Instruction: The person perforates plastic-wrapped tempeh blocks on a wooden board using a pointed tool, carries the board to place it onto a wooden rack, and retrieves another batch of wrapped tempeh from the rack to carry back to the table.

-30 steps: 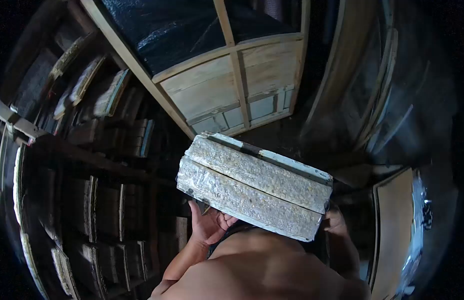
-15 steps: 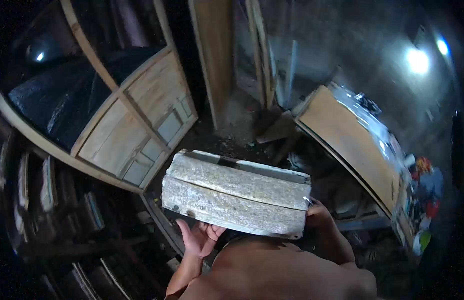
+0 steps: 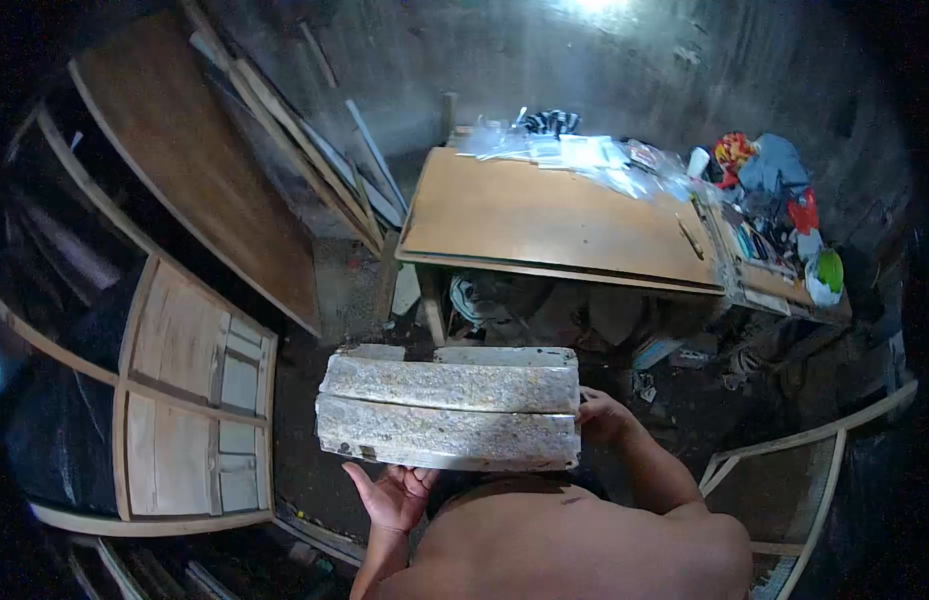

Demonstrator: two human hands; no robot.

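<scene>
A long, box-like object (image 3: 449,412) with a rough whitish-grey top and a dark seam along its length is held level in front of my body. Under its near left edge is my left hand (image 3: 395,495), palm up, with the thumb stretched out to the side and the other fingertips beneath the object. At its right end, my right hand (image 3: 601,415) grips the side, its fingers partly hidden behind the object. Pale strips show along the far edge of the object.
Ahead stands a table (image 3: 544,215) bearing plastic sheets (image 3: 594,153), with cloths and tools at its right. Wooden boards (image 3: 304,150) lean on the wall at the left. A wooden frame panel (image 3: 189,400) is at the left, another frame (image 3: 824,500) at the lower right.
The view has turned to the right, so the table now lies straight ahead and the framed panel further left. The object is still in both hands and looks more level.
</scene>
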